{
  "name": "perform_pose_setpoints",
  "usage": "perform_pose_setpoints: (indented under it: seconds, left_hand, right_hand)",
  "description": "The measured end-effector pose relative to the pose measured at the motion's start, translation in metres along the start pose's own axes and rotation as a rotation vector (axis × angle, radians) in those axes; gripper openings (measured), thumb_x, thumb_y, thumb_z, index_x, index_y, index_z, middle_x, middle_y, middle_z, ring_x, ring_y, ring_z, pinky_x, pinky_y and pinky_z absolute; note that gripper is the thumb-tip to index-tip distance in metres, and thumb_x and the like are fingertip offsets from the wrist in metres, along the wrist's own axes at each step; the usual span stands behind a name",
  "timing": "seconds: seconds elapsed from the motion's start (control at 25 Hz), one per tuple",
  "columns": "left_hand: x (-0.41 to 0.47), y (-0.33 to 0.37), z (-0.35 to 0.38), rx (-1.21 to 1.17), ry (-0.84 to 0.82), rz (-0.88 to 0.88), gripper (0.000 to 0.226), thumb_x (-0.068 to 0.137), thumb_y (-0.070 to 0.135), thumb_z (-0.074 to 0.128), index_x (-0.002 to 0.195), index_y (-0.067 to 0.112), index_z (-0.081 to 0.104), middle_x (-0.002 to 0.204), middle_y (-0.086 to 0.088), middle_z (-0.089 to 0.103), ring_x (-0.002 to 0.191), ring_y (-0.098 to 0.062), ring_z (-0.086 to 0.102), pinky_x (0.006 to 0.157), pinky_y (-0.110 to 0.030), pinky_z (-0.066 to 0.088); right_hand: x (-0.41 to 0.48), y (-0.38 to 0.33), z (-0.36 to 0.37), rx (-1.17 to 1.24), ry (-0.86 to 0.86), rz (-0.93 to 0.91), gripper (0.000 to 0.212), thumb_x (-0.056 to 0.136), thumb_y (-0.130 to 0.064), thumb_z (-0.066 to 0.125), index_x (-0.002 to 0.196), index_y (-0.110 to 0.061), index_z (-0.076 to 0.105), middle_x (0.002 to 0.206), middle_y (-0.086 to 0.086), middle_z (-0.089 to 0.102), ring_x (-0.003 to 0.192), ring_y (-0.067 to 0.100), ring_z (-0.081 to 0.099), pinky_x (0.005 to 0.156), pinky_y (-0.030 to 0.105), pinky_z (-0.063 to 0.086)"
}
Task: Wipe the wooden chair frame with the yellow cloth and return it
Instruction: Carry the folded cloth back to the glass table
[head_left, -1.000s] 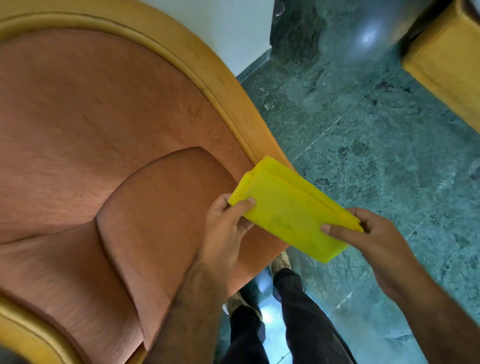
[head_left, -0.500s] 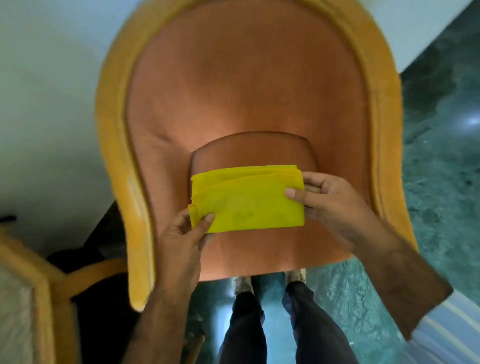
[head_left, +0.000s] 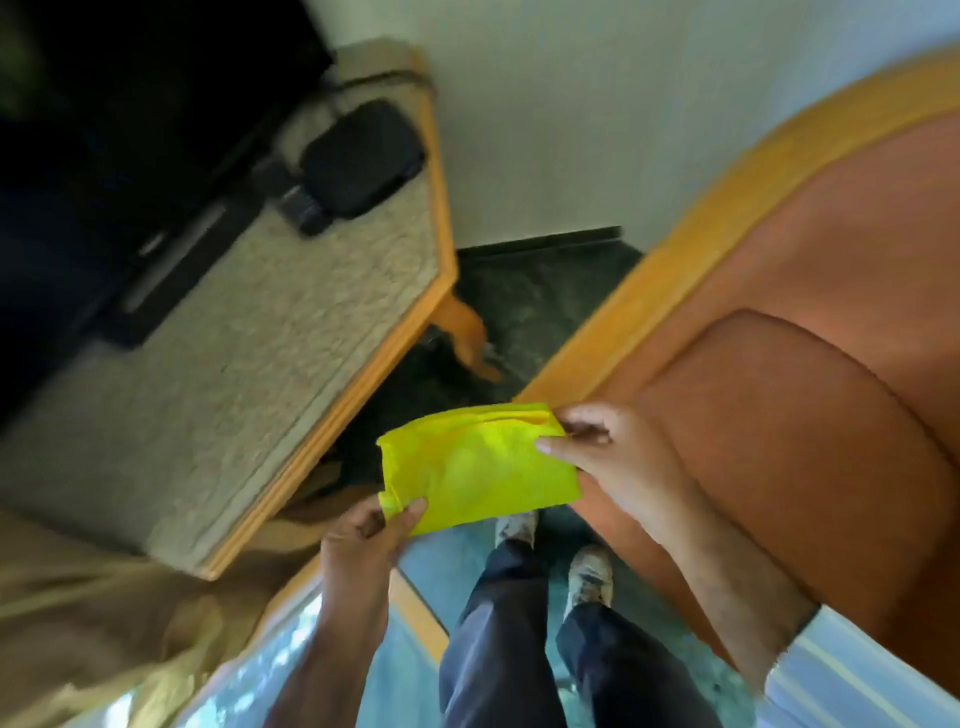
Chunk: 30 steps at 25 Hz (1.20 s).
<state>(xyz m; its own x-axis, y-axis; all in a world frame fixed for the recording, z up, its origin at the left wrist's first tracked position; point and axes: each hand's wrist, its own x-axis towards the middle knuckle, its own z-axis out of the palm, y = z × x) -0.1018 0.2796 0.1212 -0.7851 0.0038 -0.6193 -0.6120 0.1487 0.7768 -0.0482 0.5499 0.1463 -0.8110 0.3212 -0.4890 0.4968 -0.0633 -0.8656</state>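
No legible text, label, brand, number or sign anywhere in the view; all surfaces too blurred to read.

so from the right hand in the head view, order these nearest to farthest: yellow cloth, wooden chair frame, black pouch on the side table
1. yellow cloth: pinched at its right edge by the right hand.
2. wooden chair frame: just beyond the hand, running up to the right.
3. black pouch: farthest, on the side table at upper left.
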Motion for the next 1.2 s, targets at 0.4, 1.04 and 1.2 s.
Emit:
perform_pose_setpoints:
  seconds: [0.4, 1.04, 1.2]
  left_hand:
    - [-0.024, -0.170, -0.167, -0.183, 0.583, -0.203, 0.010, 0.083, 0.000, 0.079, 0.092, 0.003, 0.077, 0.088, -0.018, 0.073, 0.087, -0.026, 0.066, 0.092, -0.040, 0.055]
    - [0.099, -0.309, -0.259, 0.348, 0.830, -0.449, 0.026, 0.070, 0.034, 0.089, 0.085, 0.015, 0.079, 0.071, -0.006, 0.070, 0.080, -0.030, 0.070, 0.070, -0.031, 0.045]
    - [0.099, -0.311, -0.252, 0.500, 0.778, -0.551, 0.037, 0.078, 0.046, 0.084, 0.094, 0.015, 0.071, 0.105, -0.018, 0.074, 0.106, -0.040, 0.068, 0.080, -0.040, 0.052]
  right_hand:
    - [0.030, 0.100, 0.238, -0.537, -0.521, 0.075, 0.014, 0.081, -0.010, 0.073, 0.071, -0.019, 0.071, 0.060, -0.009, 0.072, 0.058, -0.003, 0.058, 0.054, 0.024, 0.043]
    - [0.090, 0.251, 0.393, -0.999, -0.419, -0.037, 0.031, 0.078, -0.033, 0.089, 0.093, -0.009, 0.075, 0.094, 0.013, 0.080, 0.089, 0.031, 0.075, 0.069, 0.034, 0.058]
    - [0.089, 0.249, 0.394, -1.204, -0.307, -0.086, 0.064, 0.071, -0.051, 0.089, 0.113, -0.013, 0.059, 0.116, 0.015, 0.072, 0.108, 0.033, 0.068, 0.078, 0.039, 0.055]
